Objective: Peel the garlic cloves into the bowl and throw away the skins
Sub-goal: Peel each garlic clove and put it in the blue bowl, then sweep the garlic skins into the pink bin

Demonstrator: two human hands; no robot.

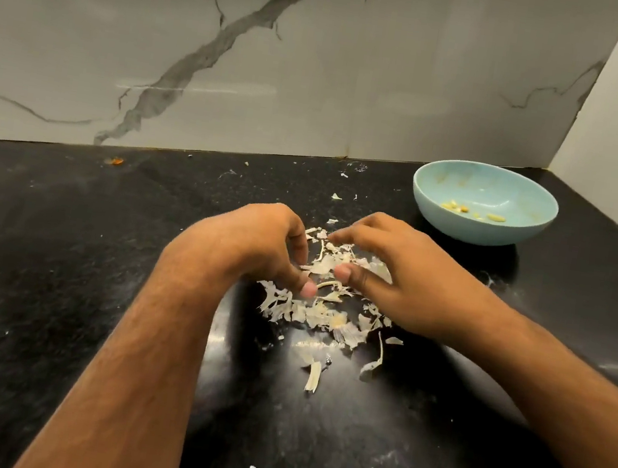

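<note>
We take the heap of garlic skins [322, 308] on the black counter [52, 275] as our landmark. At its left edge our left hand [258, 242] is cupped over the scraps, fingers curled down toward them and thumb reaching in. Whether it actually has hold of any skin we cannot tell. At the heap's right edge our right hand [393, 274] mirrors it, fingers bent, thumb tip close to the left thumb; again we cannot tell if anything is pinched. Beyond the heap and to its right stands the pale blue bowl [480, 231], well apart from the hands, with a few peeled cloves [463, 209] lying in its bottom. We see no unpeeled clove, so we judge the peeling done. What remains is gathering the skins, including the loose bits nearer us, and throwing them away.
</note>
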